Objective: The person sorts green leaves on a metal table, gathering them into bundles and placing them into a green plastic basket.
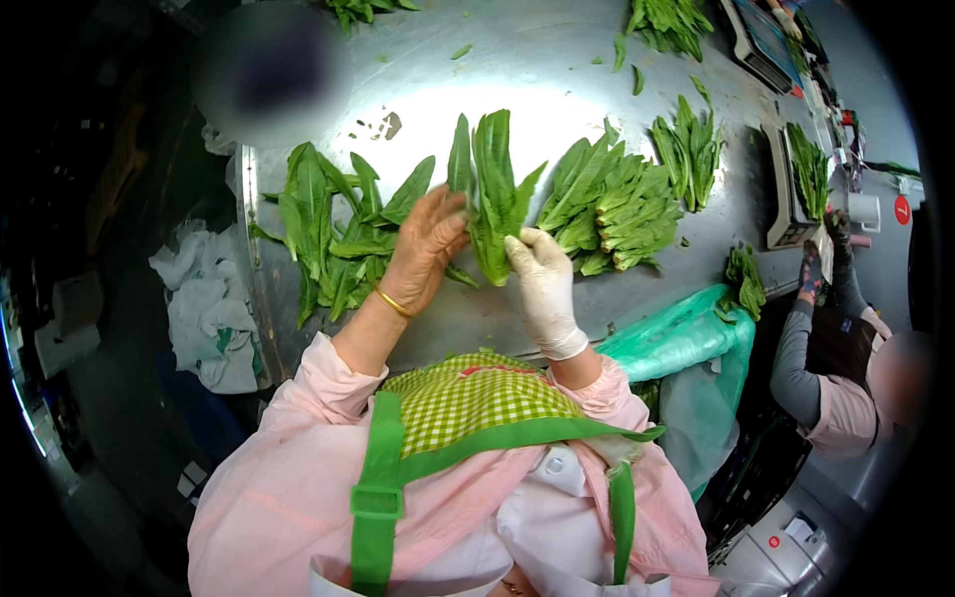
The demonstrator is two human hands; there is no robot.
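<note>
A small head of long-leaf lettuce (492, 194) stands upright before me, its leaves pointing away from me. My right hand (548, 287), in a white glove, pinches its base. Bare and with a bangle at the wrist, my left hand (425, 250) is at the left side of this head. A narrow leaf (460, 153) rises behind its fingertips. Motion blurs those fingers, so whether they grip the leaf is unclear. Loose lettuce leaves (328, 231) are heaped on the left. To the right, several lettuce heads (634, 209) lie in a pile with their cut stems towards me.
The metal table (552, 30) also bears a farther lettuce bunch (688, 153) and a weighing scale (780, 186) with greens on it. A green plastic bag (671, 336) hangs at the near right edge. A co-worker (828, 373) reaches towards the scale. White crumpled plastic (209, 306) is at the left.
</note>
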